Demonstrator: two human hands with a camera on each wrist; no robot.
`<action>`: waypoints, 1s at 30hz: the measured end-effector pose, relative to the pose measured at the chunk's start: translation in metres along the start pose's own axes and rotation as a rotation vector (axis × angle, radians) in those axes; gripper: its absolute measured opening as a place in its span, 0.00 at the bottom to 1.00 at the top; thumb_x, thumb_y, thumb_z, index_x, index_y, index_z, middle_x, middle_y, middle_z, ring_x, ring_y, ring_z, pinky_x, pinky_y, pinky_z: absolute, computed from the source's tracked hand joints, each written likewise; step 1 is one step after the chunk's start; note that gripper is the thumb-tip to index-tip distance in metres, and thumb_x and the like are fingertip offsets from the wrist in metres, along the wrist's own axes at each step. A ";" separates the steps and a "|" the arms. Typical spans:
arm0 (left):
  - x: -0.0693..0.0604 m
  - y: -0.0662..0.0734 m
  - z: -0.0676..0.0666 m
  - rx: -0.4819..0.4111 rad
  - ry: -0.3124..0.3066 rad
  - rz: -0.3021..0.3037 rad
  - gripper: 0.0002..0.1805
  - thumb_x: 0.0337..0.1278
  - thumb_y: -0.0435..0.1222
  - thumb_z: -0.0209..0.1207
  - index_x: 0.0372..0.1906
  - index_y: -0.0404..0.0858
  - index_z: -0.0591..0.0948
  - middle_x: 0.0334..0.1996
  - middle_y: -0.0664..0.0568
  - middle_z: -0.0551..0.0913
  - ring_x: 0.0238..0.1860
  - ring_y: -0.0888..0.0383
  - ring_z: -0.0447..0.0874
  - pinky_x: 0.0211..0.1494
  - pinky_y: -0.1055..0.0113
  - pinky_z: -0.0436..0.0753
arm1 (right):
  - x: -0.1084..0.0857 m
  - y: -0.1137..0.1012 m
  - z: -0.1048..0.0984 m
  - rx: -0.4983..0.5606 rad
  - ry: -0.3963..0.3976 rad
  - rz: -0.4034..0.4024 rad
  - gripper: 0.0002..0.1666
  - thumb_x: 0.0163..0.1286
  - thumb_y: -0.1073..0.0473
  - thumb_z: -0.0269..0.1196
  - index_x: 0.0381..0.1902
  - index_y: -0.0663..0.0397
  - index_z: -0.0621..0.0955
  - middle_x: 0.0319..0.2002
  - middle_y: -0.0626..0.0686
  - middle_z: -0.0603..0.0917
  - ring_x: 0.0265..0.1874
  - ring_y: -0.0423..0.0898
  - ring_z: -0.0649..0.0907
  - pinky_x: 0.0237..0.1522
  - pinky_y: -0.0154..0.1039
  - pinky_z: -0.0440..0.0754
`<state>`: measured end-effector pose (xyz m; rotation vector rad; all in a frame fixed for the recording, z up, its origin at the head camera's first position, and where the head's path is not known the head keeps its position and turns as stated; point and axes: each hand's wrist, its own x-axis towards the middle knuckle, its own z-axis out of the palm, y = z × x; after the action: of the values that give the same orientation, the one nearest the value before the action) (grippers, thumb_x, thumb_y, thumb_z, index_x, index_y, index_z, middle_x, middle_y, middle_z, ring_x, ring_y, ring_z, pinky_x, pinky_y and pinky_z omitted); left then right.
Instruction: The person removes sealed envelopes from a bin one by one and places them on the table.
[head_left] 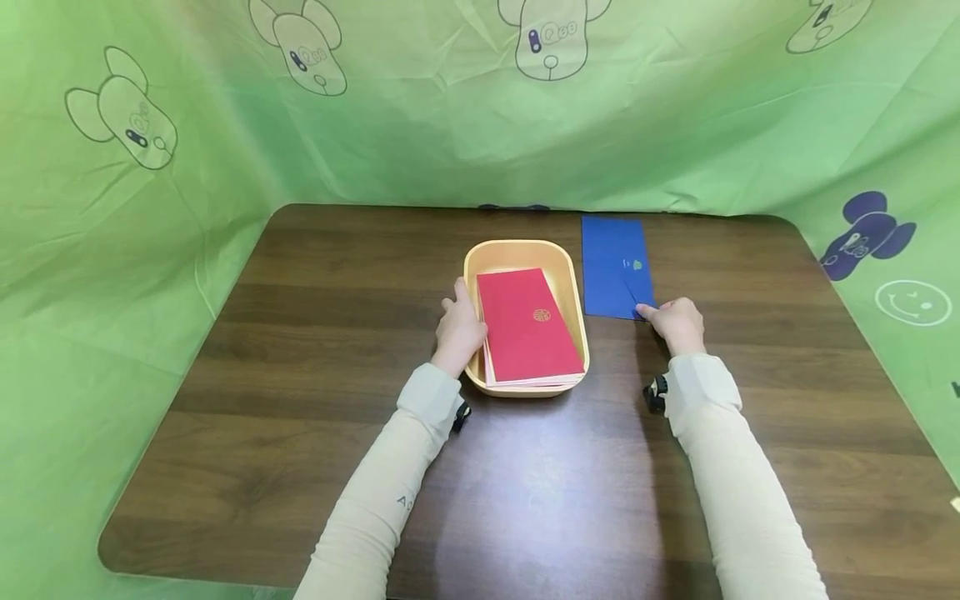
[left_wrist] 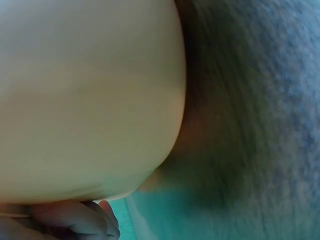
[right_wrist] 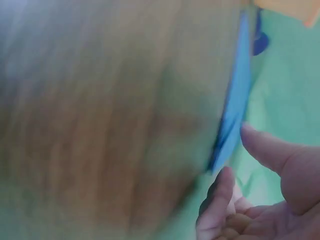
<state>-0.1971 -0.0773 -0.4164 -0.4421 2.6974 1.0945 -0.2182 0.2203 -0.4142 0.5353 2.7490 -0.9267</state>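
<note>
A pale yellow tray [head_left: 522,247] stands near the table's middle. Inside it lies a stack of papers topped by a red envelope [head_left: 528,337] with a gold emblem. My left hand [head_left: 459,333] grips the tray's left rim, its thumb over the inner side beside the red envelope. In the left wrist view the tray's wall [left_wrist: 90,100] looms large above the curled fingers [left_wrist: 75,220]. Right of the tray lies a blue envelope [head_left: 611,258] with a small green mark. My right hand [head_left: 678,325] pinches its near right corner, where a slanting crease shows. The right index finger is hidden in the head view.
The dark wooden table [head_left: 322,358] has rounded corners. A green curtain [head_left: 420,150] with cartoon figures hangs behind it and along both sides. The blue envelope's far edge lies close to the table's back edge.
</note>
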 end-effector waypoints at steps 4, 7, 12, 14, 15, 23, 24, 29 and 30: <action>0.000 -0.001 0.000 0.006 0.003 0.013 0.45 0.56 0.30 0.57 0.74 0.46 0.46 0.58 0.32 0.65 0.47 0.35 0.79 0.49 0.47 0.80 | -0.011 -0.012 -0.005 0.060 0.002 -0.075 0.31 0.70 0.45 0.52 0.52 0.70 0.74 0.55 0.69 0.76 0.54 0.62 0.74 0.59 0.54 0.69; 0.000 -0.001 -0.001 0.009 0.010 0.018 0.45 0.55 0.30 0.57 0.73 0.45 0.46 0.58 0.32 0.65 0.46 0.35 0.79 0.49 0.47 0.80 | -0.027 -0.029 -0.009 0.065 -0.013 -0.190 0.29 0.71 0.46 0.52 0.53 0.68 0.75 0.52 0.69 0.78 0.51 0.61 0.76 0.55 0.54 0.71; -0.001 0.000 -0.002 0.020 0.007 0.017 0.45 0.55 0.30 0.57 0.73 0.45 0.46 0.58 0.32 0.65 0.47 0.35 0.79 0.50 0.47 0.79 | -0.062 -0.054 -0.006 -0.021 -0.165 -0.433 0.26 0.72 0.48 0.52 0.55 0.64 0.77 0.53 0.67 0.80 0.54 0.61 0.78 0.57 0.56 0.73; -0.001 0.000 -0.002 0.023 0.004 0.021 0.45 0.55 0.30 0.57 0.73 0.45 0.46 0.58 0.32 0.66 0.47 0.35 0.79 0.50 0.47 0.79 | -0.075 -0.060 -0.001 -0.061 -0.237 -0.490 0.26 0.72 0.48 0.53 0.57 0.63 0.78 0.54 0.65 0.81 0.55 0.60 0.77 0.58 0.56 0.73; -0.002 0.000 -0.001 0.022 0.002 0.022 0.45 0.56 0.30 0.57 0.73 0.45 0.46 0.58 0.32 0.65 0.47 0.35 0.79 0.50 0.47 0.79 | -0.080 -0.062 0.003 -0.083 -0.263 -0.500 0.27 0.72 0.47 0.53 0.57 0.62 0.77 0.53 0.64 0.81 0.54 0.59 0.78 0.56 0.55 0.74; 0.000 -0.001 -0.001 0.029 0.001 0.025 0.43 0.57 0.30 0.56 0.73 0.45 0.46 0.57 0.33 0.65 0.47 0.36 0.78 0.50 0.47 0.80 | -0.109 -0.065 0.025 -0.199 -0.190 -0.460 0.33 0.67 0.44 0.58 0.59 0.66 0.75 0.42 0.62 0.83 0.45 0.57 0.80 0.49 0.51 0.77; 0.001 -0.002 -0.001 0.034 0.002 0.027 0.44 0.56 0.30 0.56 0.73 0.45 0.46 0.57 0.33 0.65 0.47 0.36 0.78 0.50 0.47 0.80 | -0.111 -0.065 0.027 -0.206 -0.184 -0.454 0.34 0.67 0.44 0.59 0.59 0.66 0.75 0.40 0.62 0.83 0.44 0.57 0.80 0.48 0.50 0.77; 0.001 -0.001 -0.001 0.051 0.002 0.032 0.43 0.56 0.31 0.57 0.73 0.44 0.47 0.57 0.32 0.66 0.48 0.36 0.79 0.50 0.47 0.79 | -0.122 -0.065 0.035 -0.296 -0.125 -0.446 0.34 0.65 0.42 0.60 0.56 0.67 0.77 0.37 0.62 0.80 0.37 0.55 0.80 0.37 0.48 0.78; 0.000 -0.001 0.000 0.053 0.003 0.032 0.44 0.56 0.31 0.57 0.72 0.44 0.47 0.57 0.33 0.66 0.48 0.36 0.79 0.50 0.47 0.79 | -0.124 -0.065 0.036 -0.318 -0.108 -0.442 0.33 0.65 0.42 0.61 0.53 0.66 0.78 0.35 0.62 0.79 0.34 0.54 0.80 0.34 0.47 0.78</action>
<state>-0.1973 -0.0784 -0.4169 -0.3933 2.7375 1.0290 -0.1276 0.1157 -0.3710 -0.1787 2.8812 -0.5487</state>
